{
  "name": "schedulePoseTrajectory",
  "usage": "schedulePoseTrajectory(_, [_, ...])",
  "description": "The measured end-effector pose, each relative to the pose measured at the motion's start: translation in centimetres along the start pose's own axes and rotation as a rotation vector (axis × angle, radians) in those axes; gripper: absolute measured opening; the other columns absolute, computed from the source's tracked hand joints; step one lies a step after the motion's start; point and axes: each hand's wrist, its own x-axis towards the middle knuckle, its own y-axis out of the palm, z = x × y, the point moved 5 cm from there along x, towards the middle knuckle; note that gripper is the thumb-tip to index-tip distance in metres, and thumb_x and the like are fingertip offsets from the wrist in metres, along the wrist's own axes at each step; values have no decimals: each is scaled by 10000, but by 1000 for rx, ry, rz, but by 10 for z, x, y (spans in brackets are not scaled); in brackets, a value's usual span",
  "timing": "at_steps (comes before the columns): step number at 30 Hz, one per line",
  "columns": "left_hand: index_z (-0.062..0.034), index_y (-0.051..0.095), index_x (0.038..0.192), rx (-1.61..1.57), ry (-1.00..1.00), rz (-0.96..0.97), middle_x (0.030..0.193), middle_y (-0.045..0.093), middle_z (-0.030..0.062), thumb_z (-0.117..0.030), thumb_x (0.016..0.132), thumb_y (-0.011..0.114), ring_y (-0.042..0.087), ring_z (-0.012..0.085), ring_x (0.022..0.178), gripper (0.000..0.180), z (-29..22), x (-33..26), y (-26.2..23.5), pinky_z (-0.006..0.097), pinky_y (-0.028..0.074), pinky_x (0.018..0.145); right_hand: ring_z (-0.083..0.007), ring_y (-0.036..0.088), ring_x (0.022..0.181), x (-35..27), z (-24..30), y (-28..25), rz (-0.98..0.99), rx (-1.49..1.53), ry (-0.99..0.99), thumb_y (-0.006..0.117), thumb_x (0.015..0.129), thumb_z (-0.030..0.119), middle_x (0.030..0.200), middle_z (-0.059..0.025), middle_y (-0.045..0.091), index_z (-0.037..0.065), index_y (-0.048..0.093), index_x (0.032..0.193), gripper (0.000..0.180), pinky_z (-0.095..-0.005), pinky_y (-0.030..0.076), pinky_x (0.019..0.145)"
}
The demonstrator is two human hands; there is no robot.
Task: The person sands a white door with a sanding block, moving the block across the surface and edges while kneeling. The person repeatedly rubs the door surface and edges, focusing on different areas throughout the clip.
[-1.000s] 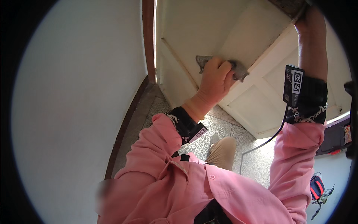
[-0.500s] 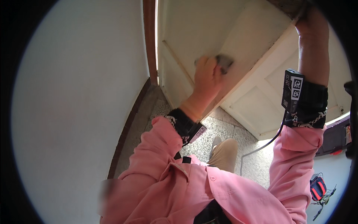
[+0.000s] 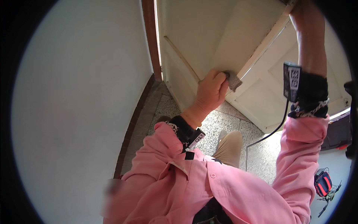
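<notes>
My left hand point(image 3: 212, 89) is closed around a crumpled grey cloth point(image 3: 234, 80), whose loose end sticks out past the fingers. It is at the lower part of a cream panelled door point(image 3: 194, 26), close to the door's edge; whether the cloth touches the surface is hard to tell. Up at the top right, my right hand point(image 3: 301, 10) reaches to the upper part of that door edge. Its fingers are in shadow and partly cut off by the picture's rim.
A plain white wall point(image 3: 78, 104) with a dark skirting strip runs along the left. Beside the door stands a reddish-brown frame point(image 3: 150, 37). Another cream panelled surface point(image 3: 268, 89) is at the right. Below lies speckled floor point(image 3: 257, 156); a black cable point(image 3: 274, 130) hangs from my right wrist.
My left hand has moved down and slightly right with the cloth, toward the door's edge. The right hand has shifted a little up and left in the picture.
</notes>
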Motion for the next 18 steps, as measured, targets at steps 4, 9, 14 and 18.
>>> schedulePoseTrajectory(4, [-36,583,957,-44,-42,-40,924,571,150,-27,883,626,607,358,766,86,15,-16,-16,403,513,649,-213,374,1442,-102,-33,-19,-525,-175,223,414,1081,375,1522,-86,464,55,292,1607,627,-449,139,1251])
schedulePoseTrajectory(9, [-16,574,979,-11,-53,-44,912,562,154,22,870,619,618,324,737,124,12,-8,-33,362,519,634,-148,582,1163,-243,-133,9,-243,-45,659,737,949,306,1235,-63,645,14,566,1353,526,-312,458,995])
schedulePoseTrajectory(14, [-19,565,1006,-115,-27,-40,915,576,152,20,856,644,645,313,768,173,-27,7,-18,360,523,638,-114,592,864,-268,-145,2,-201,-103,647,687,972,372,941,-29,661,-24,663,1143,431,-274,487,765])
schedulePoseTrajectory(18, [-22,548,1073,-153,-178,-6,918,586,173,-1,863,643,639,365,789,232,-28,11,1,405,527,668,-96,557,770,-253,-139,14,-239,-24,619,601,999,510,846,-19,623,-21,645,1079,539,-254,455,681])
